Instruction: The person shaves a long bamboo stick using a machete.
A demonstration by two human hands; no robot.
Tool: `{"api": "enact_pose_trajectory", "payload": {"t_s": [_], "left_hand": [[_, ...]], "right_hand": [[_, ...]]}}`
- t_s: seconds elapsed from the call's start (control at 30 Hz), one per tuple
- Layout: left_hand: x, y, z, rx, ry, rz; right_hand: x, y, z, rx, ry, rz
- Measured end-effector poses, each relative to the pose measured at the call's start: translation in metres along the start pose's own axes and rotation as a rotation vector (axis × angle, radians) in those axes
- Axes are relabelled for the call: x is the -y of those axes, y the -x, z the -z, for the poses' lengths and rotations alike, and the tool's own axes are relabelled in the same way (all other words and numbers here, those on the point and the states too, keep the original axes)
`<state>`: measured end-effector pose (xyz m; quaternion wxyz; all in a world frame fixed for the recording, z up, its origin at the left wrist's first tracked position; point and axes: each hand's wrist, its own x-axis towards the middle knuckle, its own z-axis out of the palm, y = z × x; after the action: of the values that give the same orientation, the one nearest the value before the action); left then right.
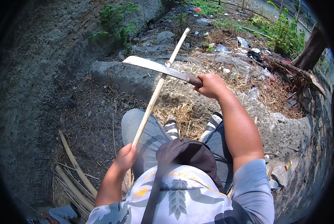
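A long, pale peeled stick (pixel 151 104) slants up and away from my lap, its near end in the closed fingers of my left hand (pixel 125 159). My right hand (pixel 211 86) is wrapped round the dark handle of a machete (pixel 148 64), arm stretched forward. The broad blade lies across the upper part of the stick and points left. A small pale curl of shaving (pixel 168 64) shows at the blade where the two cross. Below the stick are my jeans-clad knees and a dark bag (pixel 187 156) on my lap.
Curved pale strips (pixel 77 164) lie in a bundle at the lower left, near another person's trouser leg (pixel 63 214). A rough wall (pixel 36 93) rises on the left. Dry shavings (pixel 180 115) cover the ground by my feet. A tree trunk (pixel 312 48) and scattered litter are at the right.
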<state>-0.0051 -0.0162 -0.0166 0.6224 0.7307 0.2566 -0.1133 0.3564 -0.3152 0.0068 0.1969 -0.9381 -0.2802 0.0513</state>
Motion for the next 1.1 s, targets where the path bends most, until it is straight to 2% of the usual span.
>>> {"api": "enact_pose_trajectory", "payload": {"t_s": [0.5, 0.7, 0.8, 0.83, 0.87, 0.93, 1.03, 1.1], "left_hand": [[0.003, -0.003, 0.001, -0.009, 0.029, 0.049], [-0.005, -0.014, -0.003, -0.001, 0.026, -0.006], [-0.007, -0.014, 0.0, -0.013, -0.102, -0.092], [-0.007, -0.011, 0.001, -0.038, -0.156, -0.096], [-0.008, -0.008, 0.002, -0.065, -0.208, -0.107], [-0.011, -0.005, 0.003, -0.1, -0.26, -0.12], [-0.01, -0.004, 0.003, -0.083, -0.21, -0.106], [-0.006, -0.006, 0.004, -0.047, -0.101, -0.087]], "right_hand": [[0.001, 0.001, -0.003, -0.05, 0.019, 0.058], [0.029, 0.012, 0.002, -0.01, 0.063, 0.21], [0.017, 0.004, 0.004, -0.071, 0.215, 0.318], [0.008, 0.0, 0.004, -0.134, 0.207, 0.304], [0.001, -0.002, 0.005, -0.077, 0.145, 0.117], [-0.007, -0.002, 0.005, -0.088, -0.081, -0.031], [-0.005, -0.002, 0.002, -0.123, -0.016, -0.035], [-0.001, 0.0, 0.003, -0.141, -0.013, 0.042]]}}
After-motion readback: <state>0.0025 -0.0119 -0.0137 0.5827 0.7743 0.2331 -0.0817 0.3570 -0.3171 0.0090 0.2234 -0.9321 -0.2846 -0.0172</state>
